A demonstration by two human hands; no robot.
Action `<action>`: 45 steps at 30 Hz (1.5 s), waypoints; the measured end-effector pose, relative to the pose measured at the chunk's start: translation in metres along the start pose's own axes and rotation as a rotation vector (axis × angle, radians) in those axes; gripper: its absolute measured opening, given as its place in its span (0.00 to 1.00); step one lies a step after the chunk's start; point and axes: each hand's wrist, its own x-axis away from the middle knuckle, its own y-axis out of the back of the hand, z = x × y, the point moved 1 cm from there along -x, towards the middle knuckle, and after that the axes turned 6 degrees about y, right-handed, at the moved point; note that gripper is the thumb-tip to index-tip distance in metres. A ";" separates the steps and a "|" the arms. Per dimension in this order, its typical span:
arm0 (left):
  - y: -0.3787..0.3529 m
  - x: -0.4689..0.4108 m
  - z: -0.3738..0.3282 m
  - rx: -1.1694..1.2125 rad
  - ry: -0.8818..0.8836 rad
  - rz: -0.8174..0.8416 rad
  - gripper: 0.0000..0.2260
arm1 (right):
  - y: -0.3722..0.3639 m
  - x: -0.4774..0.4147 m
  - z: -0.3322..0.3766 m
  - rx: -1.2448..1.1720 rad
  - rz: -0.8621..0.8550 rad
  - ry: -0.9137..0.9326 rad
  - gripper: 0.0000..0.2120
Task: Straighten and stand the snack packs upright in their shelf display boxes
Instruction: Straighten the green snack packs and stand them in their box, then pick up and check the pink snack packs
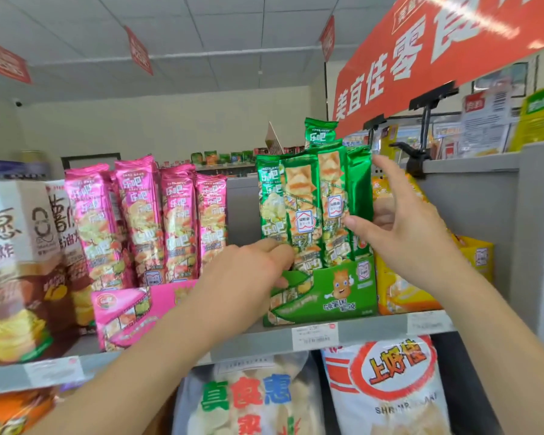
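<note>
Several tall green snack packs point(308, 202) stand upright in a green display box point(330, 296) on the top shelf. My left hand point(248, 271) reaches to the box's front left corner, its fingertips touching the bottom of the leftmost green packs. My right hand point(399, 227) is spread at the right side of the green packs, thumb on their front and fingers behind the rightmost pack. One more green pack point(319, 131) sticks up behind the row. To the left, several pink snack packs point(157, 221) lean slightly left in a pink display box point(129, 312).
Yellow snack packs in a yellow box point(402, 290) sit right of the green box, partly behind my right hand. White chip boxes point(16, 262) stand at far left. The grey shelf edge point(374, 329) carries price tags. Large chip bags point(387, 384) hang below. A red banner point(421, 54) hangs overhead.
</note>
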 end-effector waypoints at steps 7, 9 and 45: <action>-0.002 0.018 -0.008 0.106 0.065 -0.249 0.09 | -0.010 0.018 0.013 0.137 -0.143 -0.023 0.28; -0.001 0.023 -0.013 0.069 0.104 -0.258 0.11 | -0.013 0.024 0.019 0.278 -0.247 0.016 0.33; 0.143 -0.014 0.098 0.661 -0.059 -0.973 0.08 | -0.140 0.059 0.123 -0.078 -0.026 -0.038 0.21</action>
